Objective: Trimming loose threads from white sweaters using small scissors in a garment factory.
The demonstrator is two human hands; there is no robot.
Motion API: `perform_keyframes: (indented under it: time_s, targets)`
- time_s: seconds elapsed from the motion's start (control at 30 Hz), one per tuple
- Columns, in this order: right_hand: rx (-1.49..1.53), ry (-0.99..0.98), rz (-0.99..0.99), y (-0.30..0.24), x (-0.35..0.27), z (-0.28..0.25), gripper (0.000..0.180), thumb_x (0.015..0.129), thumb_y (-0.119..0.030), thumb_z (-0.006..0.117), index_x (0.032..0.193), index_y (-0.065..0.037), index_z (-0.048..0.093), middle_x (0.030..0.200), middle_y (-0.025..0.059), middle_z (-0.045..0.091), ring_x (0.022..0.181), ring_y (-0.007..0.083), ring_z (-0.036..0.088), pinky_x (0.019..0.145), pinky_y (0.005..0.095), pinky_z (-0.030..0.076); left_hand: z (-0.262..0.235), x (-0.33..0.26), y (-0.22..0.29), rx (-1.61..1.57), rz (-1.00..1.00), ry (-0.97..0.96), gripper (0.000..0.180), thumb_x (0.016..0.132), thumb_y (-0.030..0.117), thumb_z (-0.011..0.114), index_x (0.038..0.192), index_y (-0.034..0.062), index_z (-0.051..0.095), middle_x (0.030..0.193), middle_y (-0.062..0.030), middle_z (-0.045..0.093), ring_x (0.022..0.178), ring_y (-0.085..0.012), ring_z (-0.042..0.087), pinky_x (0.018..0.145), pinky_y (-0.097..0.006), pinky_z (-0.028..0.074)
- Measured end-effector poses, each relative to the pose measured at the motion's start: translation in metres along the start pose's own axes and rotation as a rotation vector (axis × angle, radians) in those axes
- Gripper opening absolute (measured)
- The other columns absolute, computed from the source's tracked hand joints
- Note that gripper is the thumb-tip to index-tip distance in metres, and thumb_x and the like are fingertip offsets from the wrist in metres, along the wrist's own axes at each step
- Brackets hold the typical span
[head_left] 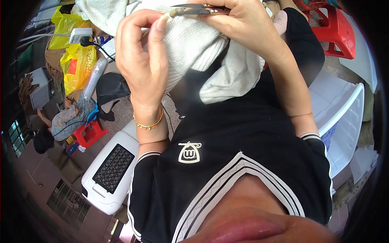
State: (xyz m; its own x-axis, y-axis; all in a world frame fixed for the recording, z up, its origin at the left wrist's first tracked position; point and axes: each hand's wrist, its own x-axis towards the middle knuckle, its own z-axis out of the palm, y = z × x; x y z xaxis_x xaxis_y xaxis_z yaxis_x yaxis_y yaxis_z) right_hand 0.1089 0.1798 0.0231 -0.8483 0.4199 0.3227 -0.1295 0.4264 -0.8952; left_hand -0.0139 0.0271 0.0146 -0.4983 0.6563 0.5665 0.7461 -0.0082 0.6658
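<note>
A light grey knitted garment (pixel 190 44) is bunched up in front of my black shirt. My left hand (pixel 139 60), with a beaded bracelet (pixel 149 124) on its wrist, pinches the knit's edge between thumb and fingers. My right hand (pixel 243 24) grips small gold-coloured thread snips (pixel 194 9), whose blades point left and touch the fabric right by my left fingertips. More of the knit hangs down under my right wrist.
A white plastic bin with a black grille lid (pixel 109 174) stands at lower left, and a white crate (pixel 344 117) at right. A red stool (pixel 334 30) is at top right. Another person (pixel 69 117) sits at left near yellow bags (pixel 77 65).
</note>
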Motion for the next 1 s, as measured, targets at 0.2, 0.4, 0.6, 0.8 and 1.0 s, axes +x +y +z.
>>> perform_keyframes:
  time_s: [0.2, 0.4, 0.6, 0.8, 1.0]
  targets:
    - [-0.066, 0.01, -0.025, 0.002, -0.002, -0.001, 0.024, 0.076, 0.001, 0.059, 0.097, 0.003, 0.07, 0.074, 0.0124, 0.063, 0.064, 0.0218, 0.058, 0.059, 0.0312, 0.045, -0.005, 0.0, 0.003, 0.123, 0.053, -0.083, 0.005, 0.087, 0.003, 0.069, 0.09, -0.0002, 0.068, 0.092, -0.0099, 0.066, 0.083, -0.0205, 0.063, 0.074, -0.029, 0.049]
    - [-0.079, 0.001, -0.012, -0.002, -0.002, -0.003, 0.023, 0.076, 0.001, 0.059, 0.096, 0.003, 0.07, 0.073, 0.0126, 0.063, 0.064, 0.022, 0.058, 0.058, 0.0317, 0.045, -0.004, 0.004, 0.001, 0.125, 0.048, -0.091, 0.008, 0.083, 0.004, 0.073, 0.088, 0.0012, 0.068, 0.092, -0.0081, 0.067, 0.081, -0.0199, 0.062, 0.073, -0.029, 0.049]
    - [-0.075, 0.018, -0.045, 0.001, -0.002, -0.002, 0.022, 0.077, 0.001, 0.059, 0.096, 0.005, 0.07, 0.073, 0.0129, 0.062, 0.064, 0.0223, 0.058, 0.058, 0.0315, 0.044, 0.001, 0.001, -0.004, 0.144, 0.078, -0.071, 0.006, 0.088, 0.004, 0.068, 0.09, 0.0015, 0.063, 0.093, -0.007, 0.065, 0.08, -0.019, 0.061, 0.073, -0.028, 0.047]
    - [-0.092, 0.017, -0.03, 0.004, -0.002, -0.002, 0.023, 0.077, 0.0, 0.059, 0.096, 0.005, 0.07, 0.073, 0.013, 0.062, 0.064, 0.0227, 0.058, 0.058, 0.0319, 0.045, 0.001, -0.002, -0.008, -0.049, -0.046, -0.006, 0.007, 0.09, 0.004, 0.066, 0.094, -0.0005, 0.063, 0.094, -0.01, 0.065, 0.084, -0.0199, 0.061, 0.077, -0.029, 0.048]
    - [-0.093, 0.046, -0.084, 0.0, -0.004, -0.001, 0.021, 0.077, 0.0, 0.061, 0.096, 0.003, 0.07, 0.072, 0.0124, 0.062, 0.063, 0.0223, 0.058, 0.058, 0.0318, 0.045, -0.002, 0.001, 0.001, 0.085, -0.007, -0.119, 0.007, 0.086, 0.004, 0.071, 0.089, -0.001, 0.066, 0.092, -0.0094, 0.067, 0.083, -0.0214, 0.064, 0.076, -0.029, 0.05]
